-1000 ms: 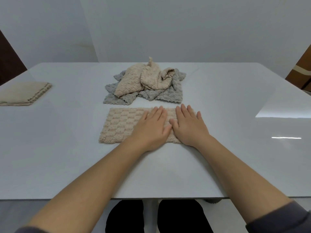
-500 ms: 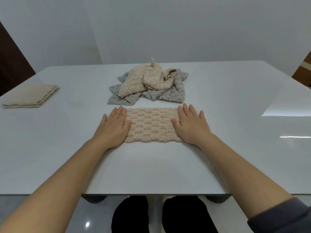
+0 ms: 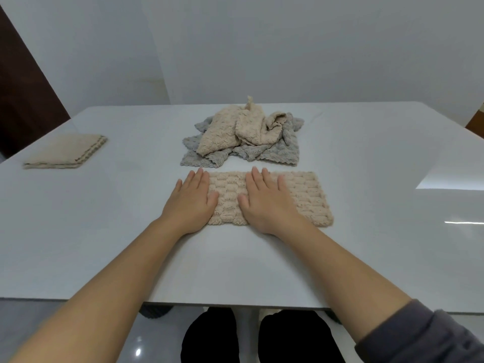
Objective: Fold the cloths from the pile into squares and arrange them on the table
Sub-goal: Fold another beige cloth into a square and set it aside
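Judged as early in the job, well short of halfway. Finished so far: one beige folded cloth (image 3: pixel 65 151), set down in the upper left of the frame on the white surface (image 3: pixel 104 244), well apart from everything else. In hand at centre frame: a second beige cloth (image 3: pixel 306 197), already doubled into a long strip and lying flat just below the pile (image 3: pixel 243 137). Pressed down by the left hand (image 3: pixel 192 203) at its left end, partly over the edge onto the surface, and by the right hand (image 3: pixel 267 203) near its middle. Both hands released, fingers straight and laid flat, grasping nothing, only bearing on the fabric. Still a rectangle, so probably needing one more fold across, end over end, to make a square, and then a spot beside the finished one. Left after that: the whole heap in the upper centre of the frame. Counted there: beige on top, two crumpled lobes that may be two cloths or one twisted piece, not clear from this angle; grey beneath, scalloped edges showing at left and right, taken as one or two. Tally overall: two hands, one folded square, one half-folded strip, one pile of roughly three or four cloths. Also at lower right: a grey sleeve (image 3: pixel 424 336) on the right arm.
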